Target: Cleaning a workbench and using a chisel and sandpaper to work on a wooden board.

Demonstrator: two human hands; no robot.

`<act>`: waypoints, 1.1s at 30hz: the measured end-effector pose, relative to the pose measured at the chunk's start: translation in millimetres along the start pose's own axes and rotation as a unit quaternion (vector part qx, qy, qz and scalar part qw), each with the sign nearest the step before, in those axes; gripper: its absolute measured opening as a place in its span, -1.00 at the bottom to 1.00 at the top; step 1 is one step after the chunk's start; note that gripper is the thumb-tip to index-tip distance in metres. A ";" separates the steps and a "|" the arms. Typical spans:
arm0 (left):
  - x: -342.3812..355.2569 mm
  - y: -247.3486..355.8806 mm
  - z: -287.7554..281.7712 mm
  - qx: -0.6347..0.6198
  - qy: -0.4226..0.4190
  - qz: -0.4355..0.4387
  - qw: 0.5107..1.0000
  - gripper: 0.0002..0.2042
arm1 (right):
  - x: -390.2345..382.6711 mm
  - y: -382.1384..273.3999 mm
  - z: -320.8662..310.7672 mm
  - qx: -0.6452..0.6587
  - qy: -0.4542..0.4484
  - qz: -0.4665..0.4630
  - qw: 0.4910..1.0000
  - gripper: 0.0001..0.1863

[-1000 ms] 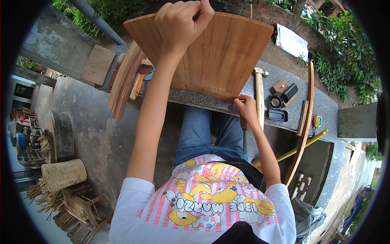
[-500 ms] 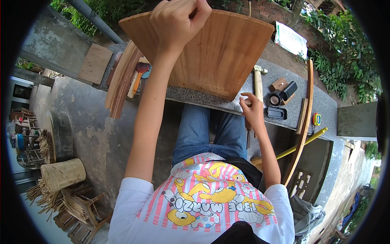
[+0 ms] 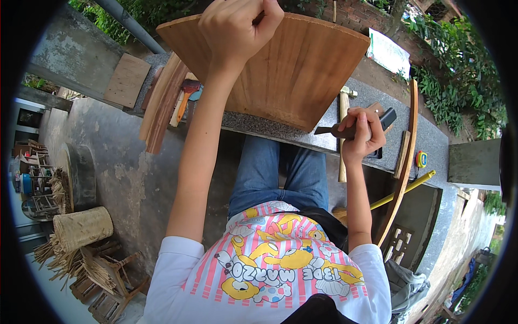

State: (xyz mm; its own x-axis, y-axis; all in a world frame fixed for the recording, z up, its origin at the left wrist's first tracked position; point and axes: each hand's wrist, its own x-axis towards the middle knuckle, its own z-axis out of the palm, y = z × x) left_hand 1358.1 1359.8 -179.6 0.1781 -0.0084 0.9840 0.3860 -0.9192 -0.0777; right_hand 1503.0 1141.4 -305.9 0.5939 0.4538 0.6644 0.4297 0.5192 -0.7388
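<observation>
Left hand (image 3: 237, 27) was fisted on the top edge of the curved wood panel (image 3: 294, 70), gripping it tight; the panel stood on edge on the granite ledge (image 3: 259, 127), narrower end down, concave face toward the person. Grain ran top to bottom.

Right hand (image 3: 364, 132) was closed around a dark-handled tool (image 3: 337, 130), held level just off the panel's lower right corner, handle tip pointing at the panel. Couldn't tell what kind of tool it was or whether its tip touched the wood. Hand sat above the ledge's near edge.

Hammer (image 3: 343, 135) lay on the ledge just behind the right hand, wooden handle running toward the person and overhanging the edge. A dark flat object (image 3: 386, 116) sat right behind the fingers, mostly hidden.

Left of the panel: stack of curved wood strips (image 3: 162, 102) leaning off the ledge, a red-handled tool (image 3: 186, 94) beside them, and a square board (image 3: 127, 80) further left on the concrete.

Right of the hand: a long curved wood slat (image 3: 404, 162) stood on end, near a yellow tape measure (image 3: 421, 159) on the ledge. Yellow rod (image 3: 402, 191) ran diagonally below the ledge.

Person was seated, jeans (image 3: 280, 173) under the ledge, printed white-and-pink shirt (image 3: 280, 270) in the foreground.

Lower left floor: woven basket (image 3: 82, 228) next to bundled bamboo strips (image 3: 81, 264).
</observation>
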 end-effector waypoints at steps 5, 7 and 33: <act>0.7 2.7 -1.7 0.003 -0.010 -0.007 1.000 -0.56 | -2.6 9.0 8.7 -0.018 -0.030 -0.006 0.999 -0.79; -2.6 -2.6 -1.1 0.003 0.002 -0.002 1.000 -0.56 | 0.9 -1.0 11.9 -0.020 -0.056 0.000 0.998 -0.80; 0.1 0.6 0.1 -0.002 0.012 -0.001 1.000 -0.58 | -4.0 0.3 14.2 -0.025 -0.058 -0.075 0.995 -0.83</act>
State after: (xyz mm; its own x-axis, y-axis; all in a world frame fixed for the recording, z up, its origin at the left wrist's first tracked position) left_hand 1358.4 1359.3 -179.5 0.1547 -0.0155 0.9878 0.3823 -0.9211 -0.0744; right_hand 1491.1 1150.0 -307.2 0.4393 0.4556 0.7742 0.5428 0.5521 -0.6329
